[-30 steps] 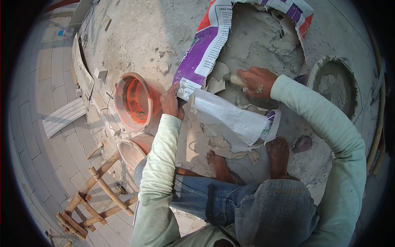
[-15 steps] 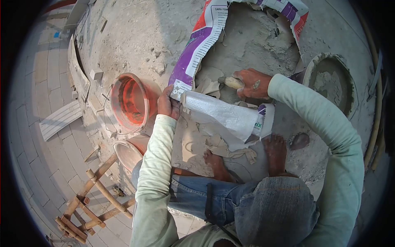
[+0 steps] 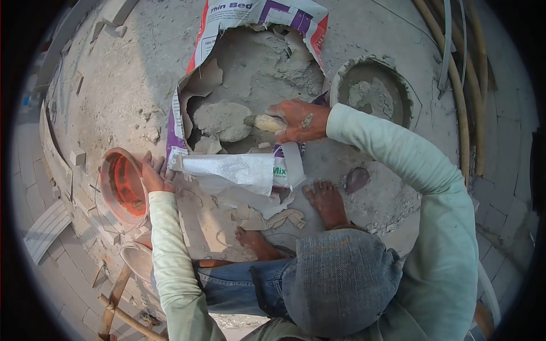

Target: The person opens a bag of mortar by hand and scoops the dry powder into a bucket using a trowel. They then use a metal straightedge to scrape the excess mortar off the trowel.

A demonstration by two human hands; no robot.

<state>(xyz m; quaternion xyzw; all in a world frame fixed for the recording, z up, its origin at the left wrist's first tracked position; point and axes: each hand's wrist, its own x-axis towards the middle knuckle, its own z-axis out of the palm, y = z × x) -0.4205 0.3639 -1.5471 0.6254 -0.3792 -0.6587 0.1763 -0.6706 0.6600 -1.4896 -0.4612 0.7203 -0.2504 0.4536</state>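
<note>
My right hand (image 3: 301, 120) is closed around the pale handle of a trowel (image 3: 268, 123). Grey powder (image 3: 224, 121) is heaped where its blade is, hiding the metal. The trowel is over the torn opening of a mortar bag (image 3: 293, 12), which lies on its side with more powder inside. Between the bag's near corner and the orange bucket (image 3: 146, 219), my left hand (image 3: 154, 173) has its fingers stretched out and holds nothing. A white folded flap of the bag (image 3: 230, 172) lies to its right.
A round tub of wet grey mortar (image 3: 402, 91) stands right of the bag. Bamboo poles (image 3: 462, 108) lie along the far right. A second bucket (image 3: 136, 258) and a wooden frame (image 3: 114, 301) are at lower left. My bare feet (image 3: 327, 206) stand near the bag.
My left hand has let go of the bag's edge and moved left beside the bucket. The trowel, earlier sunk in the bag, now shows a heap of powder. The view has shifted right.
</note>
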